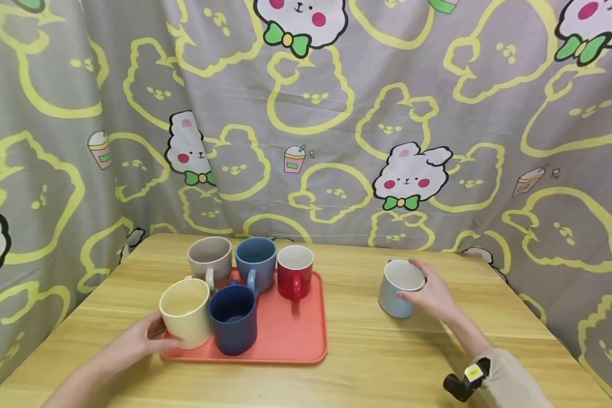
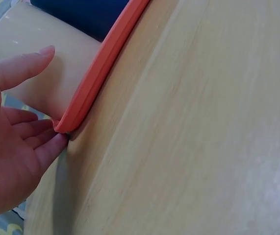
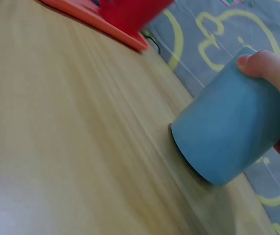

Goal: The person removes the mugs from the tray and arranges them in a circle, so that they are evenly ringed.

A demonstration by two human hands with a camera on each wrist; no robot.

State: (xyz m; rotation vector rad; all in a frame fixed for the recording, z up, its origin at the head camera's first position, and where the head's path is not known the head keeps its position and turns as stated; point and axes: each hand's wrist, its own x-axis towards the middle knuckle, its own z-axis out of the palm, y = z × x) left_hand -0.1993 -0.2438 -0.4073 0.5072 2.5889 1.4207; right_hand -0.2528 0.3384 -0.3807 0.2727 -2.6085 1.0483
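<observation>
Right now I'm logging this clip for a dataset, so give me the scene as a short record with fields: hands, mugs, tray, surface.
left hand: touches the cream ceramic mug at the orange plastic tray corner
right hand: grips the light blue ceramic mug, off the tray
on tray: cream, navy, grey, blue, red mugs
surface: pale wooden table

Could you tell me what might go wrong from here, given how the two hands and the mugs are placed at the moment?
1. The right hand grips the light blue mug near its rim, and the mug looks tilted, so it might slip or tip.
2. The left hand touches the orange tray at its corner beside the cream mug; a nudge could shift the tray.
3. The cream mug stands close against the navy mug, so they may knock together.
</observation>
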